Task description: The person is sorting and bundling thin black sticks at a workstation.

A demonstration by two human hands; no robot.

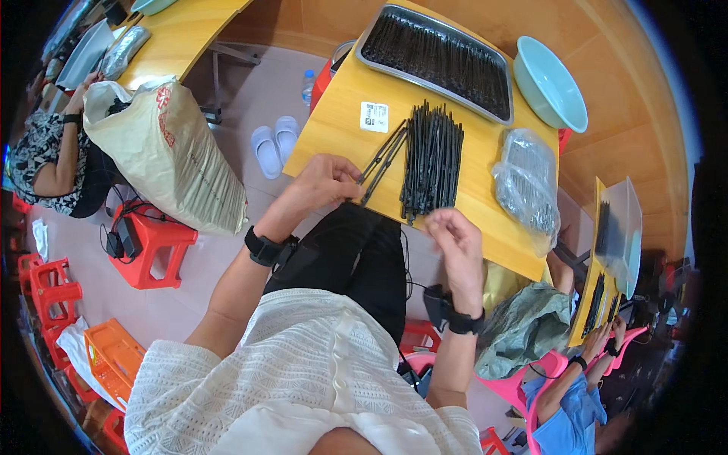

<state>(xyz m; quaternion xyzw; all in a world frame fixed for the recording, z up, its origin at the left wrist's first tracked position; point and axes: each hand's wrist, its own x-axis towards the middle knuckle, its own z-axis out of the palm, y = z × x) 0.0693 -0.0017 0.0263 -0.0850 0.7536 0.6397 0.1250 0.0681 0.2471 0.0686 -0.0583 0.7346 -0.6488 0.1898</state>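
On the yellow table (pixel 345 140) lies a dense pile of thin black sticks (pixel 432 163), side by side and pointing away from me. A few loose black sticks (pixel 383 163) lie at a slant to its left. My left hand (pixel 330 182) is closed in a pinch at the near end of these loose sticks. Just below the pile's near right corner is my right hand (pixel 459 243), its fingers curled together at the table's edge. Whatever those fingers hold, if anything, is too small to make out.
A metal tray (pixel 360 49) full of black sticks stands at the back, beside a pale blue basin (pixel 550 83). A clear plastic bag (pixel 527 182) lies right of the pile. A large woven sack (pixel 171 152) and red stool (pixel 155 246) stand left. Other people work at both sides.
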